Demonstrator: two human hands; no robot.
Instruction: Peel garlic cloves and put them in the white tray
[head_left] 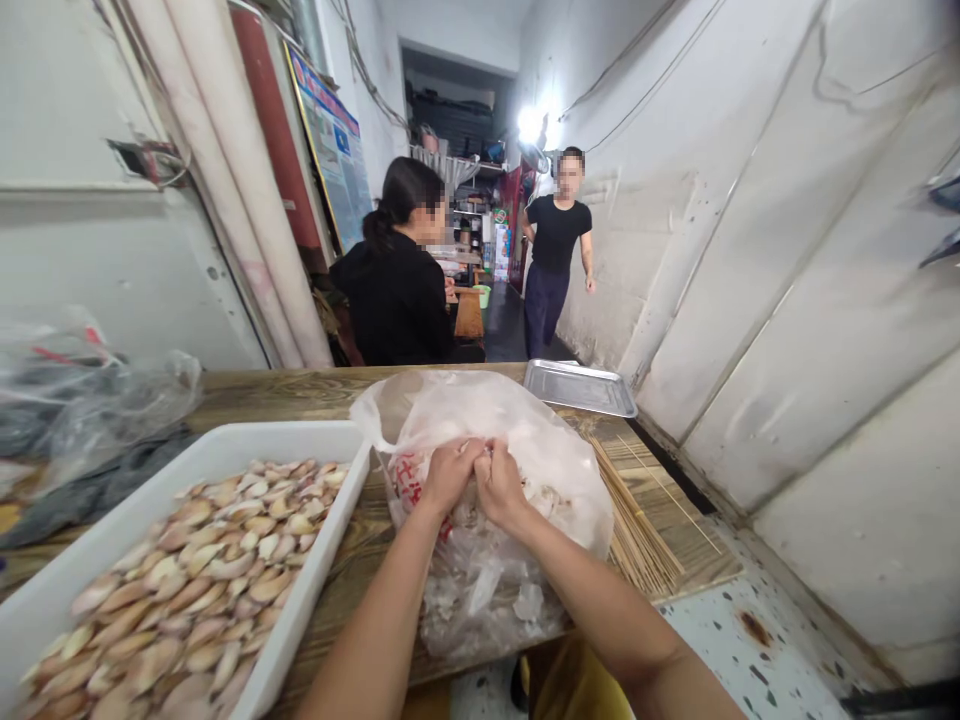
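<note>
Both my hands meet over the mouth of a white translucent plastic bag (559, 435). My left hand (451, 476) has its fingers pinched together against those of my right hand (498, 482), which is closed too. Whatever sits between the fingertips is hidden by the hands. Pale, papery scraps show in the bag just beneath them, and red printing marks its left side. To the left stands a white plastic tray (289, 432), holding many unpeeled garlic cloves (202, 570).
Thin bamboo skewers (637, 530) lie right of the bag on the wooden table (255, 388). A metal tray (581, 388) sits at the far right edge. Crumpled clear bags (120, 405) lie far left. One person (401, 290) sits beyond the table; another (559, 245) stands in the passage.
</note>
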